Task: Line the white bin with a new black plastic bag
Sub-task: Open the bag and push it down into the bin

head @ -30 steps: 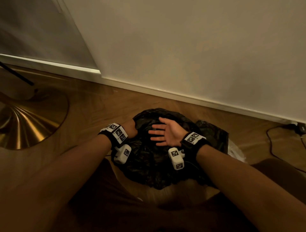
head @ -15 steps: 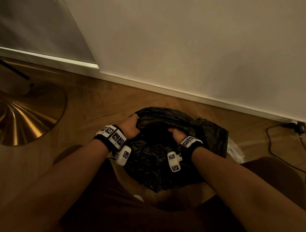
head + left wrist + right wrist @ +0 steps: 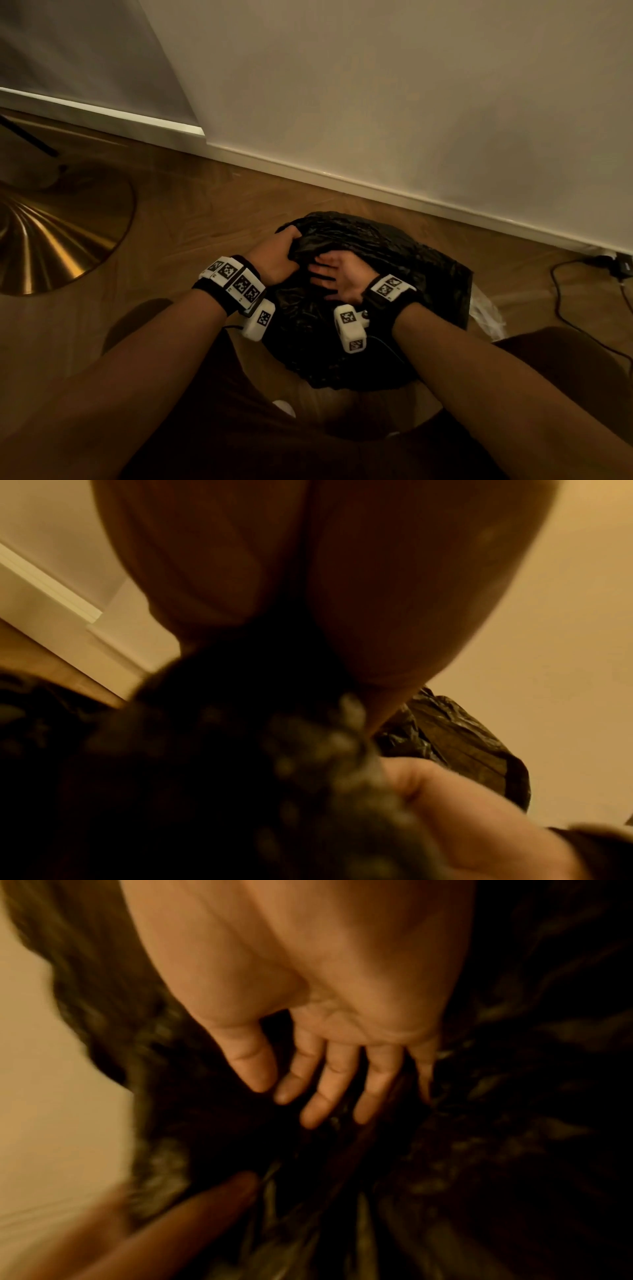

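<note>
Both forearms reached forward and down over the black plastic bag [image 3: 376, 301], which lay crumpled and glossy over the bin on the wooden floor [image 3: 212, 219] near the wall; the bin itself was hidden. The left hand [image 3: 277, 257] gripped a fold of the bag's left edge, fingers curled into the plastic. The right hand [image 3: 339, 274] lay beside it, fingers [image 3: 329, 1085] straight and spread on the wrinkled film.

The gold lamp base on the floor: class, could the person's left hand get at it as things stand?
Probably not right away. The left hand is gripping the black plastic bag, and the gold lamp base lies well off to that side. Nothing blocks the floor between; it would have to let go first.
</note>
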